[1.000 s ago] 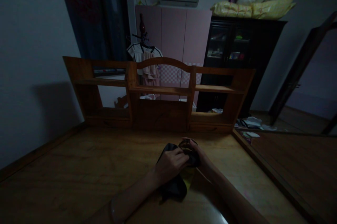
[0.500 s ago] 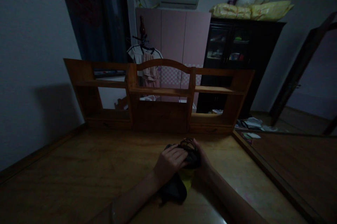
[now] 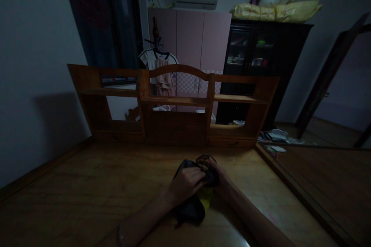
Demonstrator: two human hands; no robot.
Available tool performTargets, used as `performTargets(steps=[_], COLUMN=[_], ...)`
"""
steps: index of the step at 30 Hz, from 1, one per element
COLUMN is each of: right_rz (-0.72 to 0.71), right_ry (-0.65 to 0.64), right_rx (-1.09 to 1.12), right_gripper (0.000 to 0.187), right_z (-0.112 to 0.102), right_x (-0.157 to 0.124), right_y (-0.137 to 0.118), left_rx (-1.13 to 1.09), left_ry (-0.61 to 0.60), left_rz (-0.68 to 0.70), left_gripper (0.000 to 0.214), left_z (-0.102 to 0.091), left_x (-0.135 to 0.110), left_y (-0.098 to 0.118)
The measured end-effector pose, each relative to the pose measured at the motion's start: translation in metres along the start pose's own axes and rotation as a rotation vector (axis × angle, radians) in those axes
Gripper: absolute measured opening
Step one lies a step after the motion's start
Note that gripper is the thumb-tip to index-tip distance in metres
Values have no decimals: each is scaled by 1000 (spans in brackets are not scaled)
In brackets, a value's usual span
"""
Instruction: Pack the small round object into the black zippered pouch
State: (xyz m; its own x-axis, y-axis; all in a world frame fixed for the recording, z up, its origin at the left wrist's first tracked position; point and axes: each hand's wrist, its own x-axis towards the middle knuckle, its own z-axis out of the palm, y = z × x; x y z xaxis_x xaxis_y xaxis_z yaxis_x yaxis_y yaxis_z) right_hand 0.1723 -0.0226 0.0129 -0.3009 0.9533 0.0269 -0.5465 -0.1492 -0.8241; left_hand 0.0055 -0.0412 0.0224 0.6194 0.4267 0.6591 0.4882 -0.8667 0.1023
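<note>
A soft, dark fabric item (image 3: 189, 212) with a yellow patch (image 3: 206, 196) hangs below and between my hands, over the wooden desktop; its kind is hard to make out in the dim light. At its top shows a brown, shiny, looped piece (image 3: 205, 159). My left hand (image 3: 187, 183) is closed over the dark fabric, fingers bent toward the loop. From the right side, my right hand (image 3: 222, 177) grips the same bundle beside the loop, its fingertips mostly hidden behind it.
A wooden desktop (image 3: 95, 185) spreads around my hands, with a raised edge strip (image 3: 286, 177) on the right. Behind it stands a wooden shelf unit (image 3: 176, 101). A white wall (image 3: 34, 65) borders the left. Papers and bags (image 3: 278, 135) lie beyond the right edge.
My left hand has slid slightly down and its fingers are more curled. More dark fabric shows above it. The brown loop has turned slightly; my right hand keeps its hold.
</note>
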Motion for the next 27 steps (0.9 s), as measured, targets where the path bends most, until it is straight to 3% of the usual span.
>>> performTargets(steps=[12,27], right_rz=[91,-53], right_ry=[56,36], right_rx=[31,-56], right_gripper=[33,34], right_z=[10,8], right_x=[-7,-4], right_y=[-11,-14], left_rx=[-66,-126], left_ry=[14,8], left_rz=[-38,-60], left_gripper=[20,20], left_z=[4,4], left_x=[-2,-3], left_y=[0,1])
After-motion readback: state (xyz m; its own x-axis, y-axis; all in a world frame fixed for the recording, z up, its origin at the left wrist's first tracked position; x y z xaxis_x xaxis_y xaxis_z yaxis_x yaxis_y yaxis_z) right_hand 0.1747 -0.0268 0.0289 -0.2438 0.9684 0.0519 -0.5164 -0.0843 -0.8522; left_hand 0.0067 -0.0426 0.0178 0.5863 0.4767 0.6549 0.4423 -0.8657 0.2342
